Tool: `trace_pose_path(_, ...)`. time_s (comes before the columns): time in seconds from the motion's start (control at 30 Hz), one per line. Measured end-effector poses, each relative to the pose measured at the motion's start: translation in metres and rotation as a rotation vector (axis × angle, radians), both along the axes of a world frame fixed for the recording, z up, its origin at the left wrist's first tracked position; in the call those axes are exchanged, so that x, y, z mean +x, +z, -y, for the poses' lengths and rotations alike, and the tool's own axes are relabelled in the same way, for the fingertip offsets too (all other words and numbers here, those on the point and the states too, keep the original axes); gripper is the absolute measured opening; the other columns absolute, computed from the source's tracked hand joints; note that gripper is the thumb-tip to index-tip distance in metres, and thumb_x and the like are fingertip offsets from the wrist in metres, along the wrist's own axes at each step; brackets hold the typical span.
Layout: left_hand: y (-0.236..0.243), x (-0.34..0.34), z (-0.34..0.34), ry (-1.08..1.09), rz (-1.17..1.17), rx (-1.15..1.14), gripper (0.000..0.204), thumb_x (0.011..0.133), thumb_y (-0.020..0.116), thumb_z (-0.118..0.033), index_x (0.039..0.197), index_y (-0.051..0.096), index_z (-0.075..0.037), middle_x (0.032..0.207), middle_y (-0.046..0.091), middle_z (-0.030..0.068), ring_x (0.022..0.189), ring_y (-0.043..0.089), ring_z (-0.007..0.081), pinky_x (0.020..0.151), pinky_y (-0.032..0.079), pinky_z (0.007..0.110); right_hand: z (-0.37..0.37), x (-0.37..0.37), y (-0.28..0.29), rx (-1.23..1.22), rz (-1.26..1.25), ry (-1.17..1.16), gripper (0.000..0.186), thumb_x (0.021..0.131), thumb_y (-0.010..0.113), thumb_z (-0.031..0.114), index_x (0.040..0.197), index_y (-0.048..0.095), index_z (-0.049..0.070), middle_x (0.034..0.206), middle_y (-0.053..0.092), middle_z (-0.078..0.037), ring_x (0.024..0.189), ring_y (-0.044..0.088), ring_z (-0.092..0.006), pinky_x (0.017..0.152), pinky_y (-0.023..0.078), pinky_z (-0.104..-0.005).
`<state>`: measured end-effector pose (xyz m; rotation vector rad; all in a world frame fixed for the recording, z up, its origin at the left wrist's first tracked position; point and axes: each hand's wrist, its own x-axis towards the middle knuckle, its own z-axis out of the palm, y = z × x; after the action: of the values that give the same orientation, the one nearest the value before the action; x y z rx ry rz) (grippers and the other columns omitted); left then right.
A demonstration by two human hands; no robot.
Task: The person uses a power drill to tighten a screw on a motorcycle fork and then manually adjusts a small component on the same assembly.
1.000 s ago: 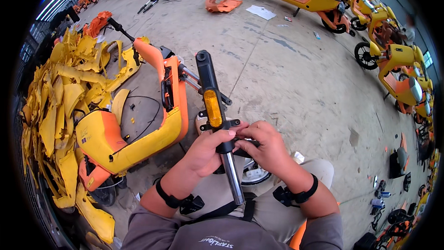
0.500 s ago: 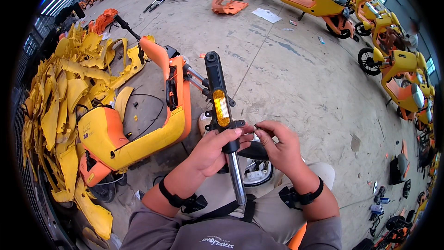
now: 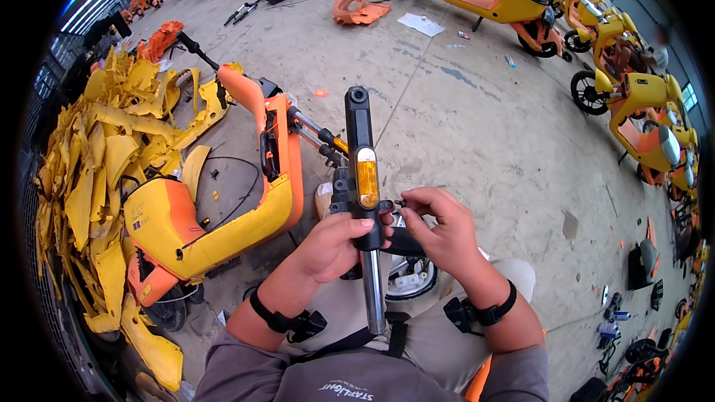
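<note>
A black fork leg [image 3: 360, 123] with an amber reflector [image 3: 368, 177] and a bare steel tube [image 3: 374, 290] stands almost upright in front of my lap. My left hand [image 3: 333, 244] is wrapped round its lower black part, thumb across the front. To the right, my right hand [image 3: 443, 227] pinches a small dark bolt [image 3: 400, 202] at the side lug of the leg. Whether the bolt sits in the lug's hole, I cannot tell. Behind the fork leg, partly hidden, is a wheel [image 3: 413, 279] between my knees.
A stripped orange and yellow scooter body [image 3: 246, 212] lies close on my left, with a heap of yellow panels [image 3: 97, 164] beyond it. Yellow scooters [image 3: 640, 104] stand in rows at the right. Loose parts [image 3: 614, 320] litter the floor at the lower right.
The fork leg has come more upright, its top shifting right, and its reflector has turned. My right hand has moved slightly left and up with the bolt, which now shows at the lug.
</note>
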<state>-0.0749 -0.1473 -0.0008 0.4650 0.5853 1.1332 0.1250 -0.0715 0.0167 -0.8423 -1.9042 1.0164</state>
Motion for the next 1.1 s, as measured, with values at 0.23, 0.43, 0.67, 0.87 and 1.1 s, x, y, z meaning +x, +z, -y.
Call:
trace_pose_path(0.23,-0.006,0.0,0.005,0.006,-0.012,0.054,0.039,0.101,0.056,-0.017,0.135,0.049,0.002,0.123,0.057,0.0091,0.114,0.057,0.0209,0.102,0.046,0.04,-0.003,-0.002,-0.003,0.191,0.044,-0.001,0.021,0.083,0.072,0.0,0.104,0.069,0.002,0.092,0.069,-0.012,0.081,0.069,-0.0259,0.072,0.055,-0.0332)
trace_pose_path(0.43,-0.004,0.006,0.006,-0.01,-0.103,0.054,0.036,0.102,0.058,-0.02,0.13,0.053,0.002,0.119,0.059,0.0082,0.112,0.057,0.019,0.1,0.045,0.037,-0.003,-0.003,-0.005,0.25,0.085,0.044,0.02,0.084,0.07,0.001,0.104,0.069,0.001,0.093,0.07,-0.013,0.085,0.069,-0.0292,0.073,0.056,-0.0353)
trace_pose_path(0.67,-0.004,0.008,0.006,0.005,-0.134,0.038,0.036,0.103,0.057,-0.022,0.128,0.054,0.002,0.116,0.06,0.0072,0.109,0.058,0.0176,0.097,0.047,0.035,0.001,-0.002,0.001,0.342,0.154,0.023,0.021,0.082,0.071,0.0,0.104,0.069,0.002,0.092,0.069,-0.012,0.085,0.068,-0.0301,0.074,0.055,-0.037)
trace_pose_path(0.87,-0.004,0.009,0.005,0.005,-0.138,0.009,0.035,0.103,0.056,-0.023,0.127,0.055,0.002,0.115,0.06,0.0068,0.108,0.058,0.0162,0.094,0.048,0.034,0.002,-0.002,-0.004,0.373,0.172,0.001,0.022,0.082,0.07,0.001,0.104,0.069,0.002,0.093,0.069,-0.013,0.086,0.068,-0.0305,0.075,0.055,-0.0378)
trace_pose_path(1.1,-0.004,0.01,0.005,0.001,-0.137,0.019,0.033,0.103,0.055,-0.02,0.127,0.055,0.003,0.117,0.06,0.0066,0.109,0.057,0.0159,0.096,0.047,0.034,0.002,-0.002,-0.007,0.356,0.169,0.006,0.021,0.082,0.071,0.004,0.103,0.068,0.0,0.092,0.068,-0.013,0.086,0.066,-0.0322,0.075,0.054,-0.0394)
